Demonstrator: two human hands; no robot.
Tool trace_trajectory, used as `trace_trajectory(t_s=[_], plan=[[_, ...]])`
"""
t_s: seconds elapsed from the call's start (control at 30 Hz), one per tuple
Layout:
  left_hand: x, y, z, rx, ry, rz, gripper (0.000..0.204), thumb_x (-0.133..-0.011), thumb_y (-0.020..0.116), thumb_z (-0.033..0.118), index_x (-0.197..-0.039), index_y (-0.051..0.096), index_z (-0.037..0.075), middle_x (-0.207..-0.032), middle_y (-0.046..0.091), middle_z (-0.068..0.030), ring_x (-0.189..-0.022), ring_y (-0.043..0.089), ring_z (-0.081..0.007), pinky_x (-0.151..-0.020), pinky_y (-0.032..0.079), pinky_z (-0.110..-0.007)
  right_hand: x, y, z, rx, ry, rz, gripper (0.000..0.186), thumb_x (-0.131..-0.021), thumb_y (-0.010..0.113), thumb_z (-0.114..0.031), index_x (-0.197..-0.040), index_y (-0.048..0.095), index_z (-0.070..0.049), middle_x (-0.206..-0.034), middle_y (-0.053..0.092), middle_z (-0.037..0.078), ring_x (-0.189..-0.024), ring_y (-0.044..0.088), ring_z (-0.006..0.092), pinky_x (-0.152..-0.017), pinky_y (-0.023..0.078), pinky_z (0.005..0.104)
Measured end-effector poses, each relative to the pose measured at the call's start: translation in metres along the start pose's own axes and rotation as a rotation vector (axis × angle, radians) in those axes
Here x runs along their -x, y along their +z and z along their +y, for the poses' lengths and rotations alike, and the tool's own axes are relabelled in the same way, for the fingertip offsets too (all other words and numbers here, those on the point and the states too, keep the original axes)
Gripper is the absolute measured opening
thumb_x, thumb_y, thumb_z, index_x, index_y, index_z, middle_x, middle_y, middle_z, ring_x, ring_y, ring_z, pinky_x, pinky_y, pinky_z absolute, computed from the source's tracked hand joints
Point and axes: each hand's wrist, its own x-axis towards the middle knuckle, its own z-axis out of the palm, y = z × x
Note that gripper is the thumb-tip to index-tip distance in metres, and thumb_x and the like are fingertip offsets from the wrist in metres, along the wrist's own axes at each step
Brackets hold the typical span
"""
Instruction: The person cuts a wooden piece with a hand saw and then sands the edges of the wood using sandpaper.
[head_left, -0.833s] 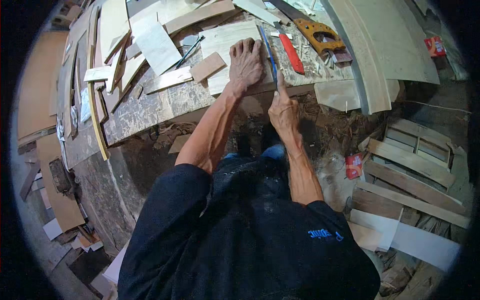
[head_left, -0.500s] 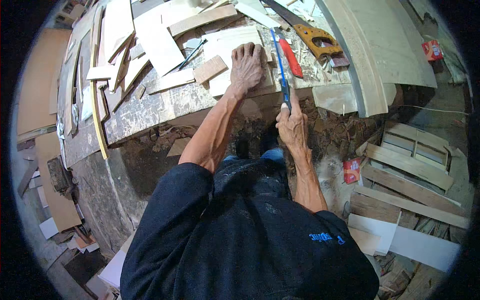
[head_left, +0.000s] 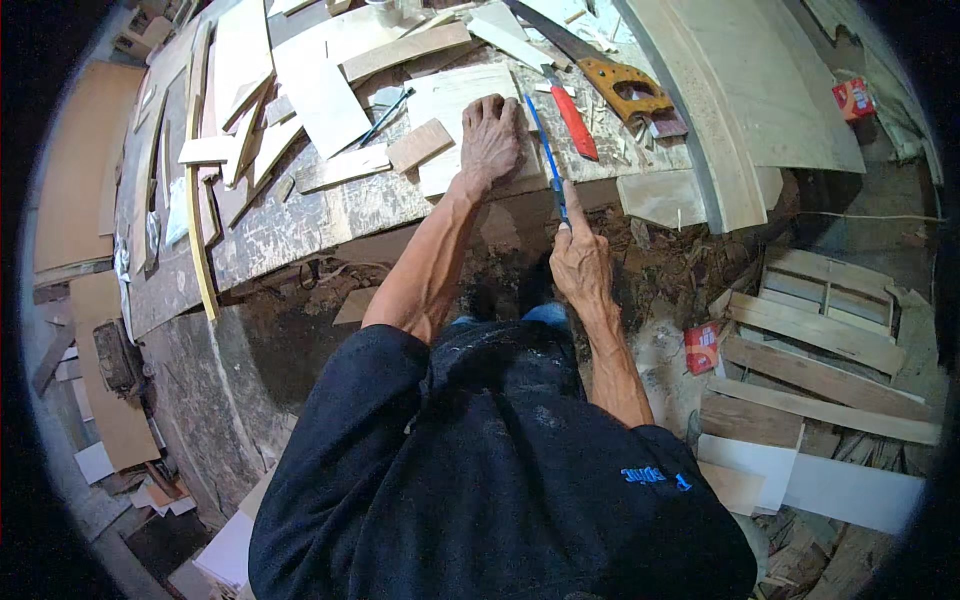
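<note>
My left hand [head_left: 488, 142] presses on a pale wooden board [head_left: 437, 160], its fingers bent and gripping it near the bench's front edge. My right hand [head_left: 580, 255] is closed round the dark handle of a narrow blue-bladed tool [head_left: 546, 144], index finger along it. The blade lies along the board's right side; whether it touches is unclear. A red-handled tool [head_left: 574, 122] and a handsaw with a yellow wooden handle [head_left: 628, 92] lie to the right. A small wood block [head_left: 419, 144] lies left of my left hand.
Offcuts and strips [head_left: 240, 130] cover the bench [head_left: 262, 243]. Large curved boards [head_left: 740, 100] stand at the right end. Slatted wood pieces [head_left: 812, 352] and a red packet [head_left: 702, 348] lie low at the right. Sheets [head_left: 105, 370] lean at the left, beside floor scraps.
My right hand and the blue tool have drawn back toward my body compared with the earliest frame. My left hand stays on the board.
</note>
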Motion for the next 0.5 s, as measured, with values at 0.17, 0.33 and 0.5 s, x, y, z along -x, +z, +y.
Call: trace_trajectory(t_s=[0.17,0.33,0.5], plan=[[-0.001,0.005,0.000,0.017,-0.025,0.008,0.038,-0.084,0.059,0.027,-0.116,0.052,0.008,-0.116,0.048,-0.0167,-0.113,0.042,-0.0382,-0.098,0.032,-0.049,0.002,0.004,0.005,0.027,-0.060,0.020,0.061,-0.091,0.047,-0.009,-0.149,0.032,-0.022,-0.061,0.056,0.023,-0.058,0.060,0.0399,-0.056,0.044,0.0473],[-0.001,0.007,-0.002,0.016,-0.064,-0.012,0.040,-0.082,0.061,0.029,-0.117,0.053,0.009,-0.118,0.047,-0.0165,-0.114,0.042,-0.0380,-0.099,0.031,-0.050,0.003,-0.001,-0.004,0.130,-0.071,-0.038,0.063,-0.091,0.049,-0.010,-0.150,0.030,-0.019,-0.061,0.057,0.022,-0.059,0.061,0.0395,-0.056,0.045,0.0473],[0.001,0.005,-0.003,-0.029,-0.043,0.001,0.041,-0.082,0.062,0.028,-0.118,0.053,0.009,-0.117,0.048,-0.0152,-0.115,0.042,-0.0370,-0.100,0.030,-0.050,-0.013,-0.001,-0.013,0.236,-0.007,-0.081,0.063,-0.090,0.048,-0.009,-0.149,0.030,-0.017,-0.065,0.060,0.028,-0.063,0.062,0.0445,-0.060,0.046,0.0528]])
